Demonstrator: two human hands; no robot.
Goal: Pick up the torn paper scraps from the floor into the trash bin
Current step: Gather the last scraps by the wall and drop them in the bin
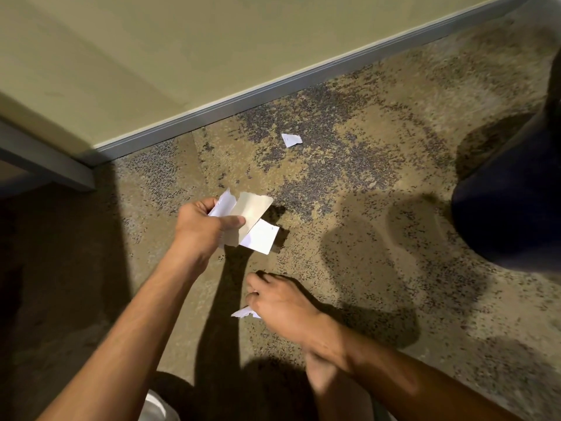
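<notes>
My left hand (202, 223) grips a bunch of torn paper scraps (253, 221), white and cream, fanned out above the speckled carpet. Lower down, my right hand (280, 300) curls its fingers round a small white scrap (244, 313) at floor level; most of that scrap is hidden under the hand. One more white scrap (290, 139) lies alone on the carpet farther off, near the wall. A dark round shape at the right edge may be the trash bin (513, 205); only its side shows.
A pale wall with a grey baseboard (273, 89) runs diagonally across the back. A grey frame or furniture leg (45, 159) stands at the left. Dark shadows fall over the left carpet and near my arms.
</notes>
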